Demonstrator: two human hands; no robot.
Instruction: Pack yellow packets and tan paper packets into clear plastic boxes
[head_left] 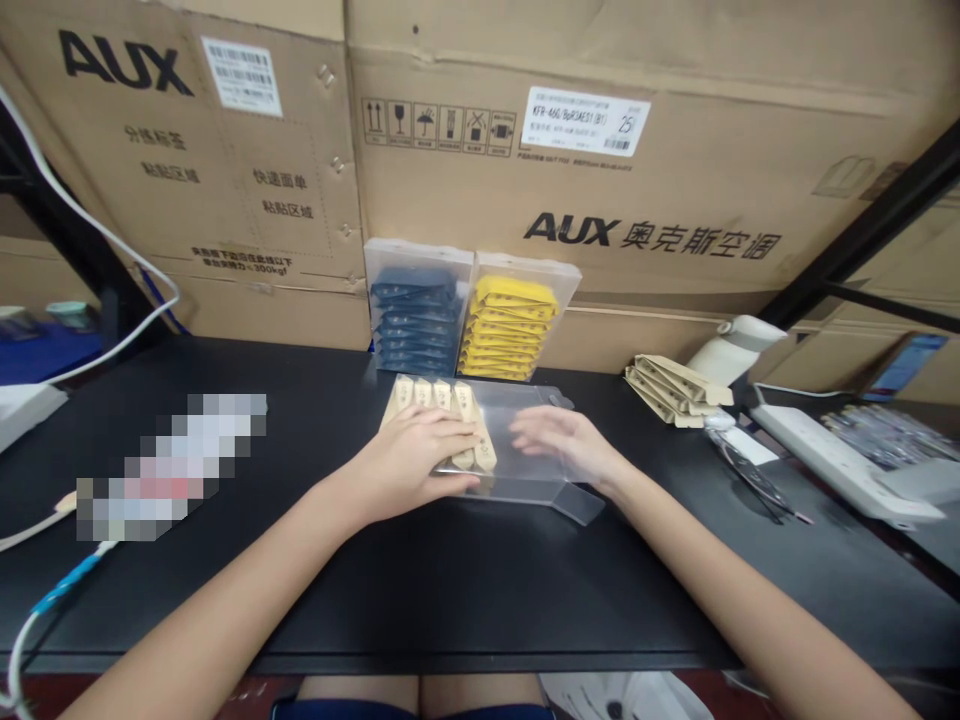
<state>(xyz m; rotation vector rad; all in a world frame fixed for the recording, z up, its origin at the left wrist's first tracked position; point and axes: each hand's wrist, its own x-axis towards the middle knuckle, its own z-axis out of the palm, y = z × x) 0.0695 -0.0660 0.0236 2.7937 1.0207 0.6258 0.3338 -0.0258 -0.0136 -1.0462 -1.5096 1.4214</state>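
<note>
A clear plastic box [517, 480] lies flat on the black table, with an end flap [579, 504] sticking out at the right. Several folded beige packets [466, 400] stand in a row in its left part. Across these packets rests my left hand [420, 445], fingers stretched out and thumb along the box's near edge. My right hand [562, 440] is at the box's right part, fingers slightly bent and pointing left, nothing visible in them. Whether its fingertips are inside the plastic, I cannot tell. Part of the packets is hidden under my left hand.
Behind stand two clear boxes, one with blue packets [416, 320], one with yellow packets [510, 325], against large cardboard cartons [465, 200]. Loose beige packets [667, 390], a white bottle [735, 350], glasses [757, 480] and a white power strip [832, 465] are at right. A blurred-out object lies left.
</note>
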